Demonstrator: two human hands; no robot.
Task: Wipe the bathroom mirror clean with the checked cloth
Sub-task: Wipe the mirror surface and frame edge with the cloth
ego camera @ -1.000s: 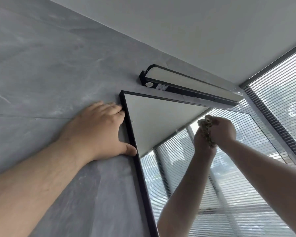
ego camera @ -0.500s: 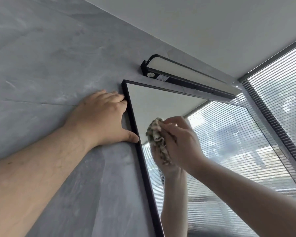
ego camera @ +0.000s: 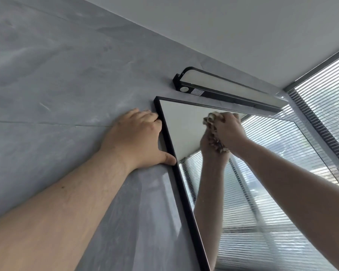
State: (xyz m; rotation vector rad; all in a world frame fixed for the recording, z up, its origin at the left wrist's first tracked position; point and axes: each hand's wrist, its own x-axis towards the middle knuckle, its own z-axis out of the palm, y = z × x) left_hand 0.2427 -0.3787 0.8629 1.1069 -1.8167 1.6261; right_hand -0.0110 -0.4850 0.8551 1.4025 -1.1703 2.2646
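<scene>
I log 2 hands in my head view, both raised against the wall. Item 1: mirror, a pane in a thin black frame, mounted on the grey stone-look wall; only its upper left corner and left edge are in view. Item 2: checked cloth, brown and cream, bunched into a wad and pressed on the glass near the top edge, right of the corner. Item 3: right hand, fingers curled tight round the cloth, knuckles toward me, forearm running off to the lower right. Its reflection meets it in the glass, with the mirrored forearm running downward. Item 4: left hand, flat on the wall just left of the frame, fingers straight and holding nothing; the fingertips touch the frame just below the corner and the thumb tip touches it lower down. Item 5: black bar lamp with a pale diffuser, fixed to the wall just above the mirror, with 2 small labels on its underside that I cannot read. Item 6: white ceiling above. Item 7: window with horizontal blinds at the right, repeated in the glass.
</scene>
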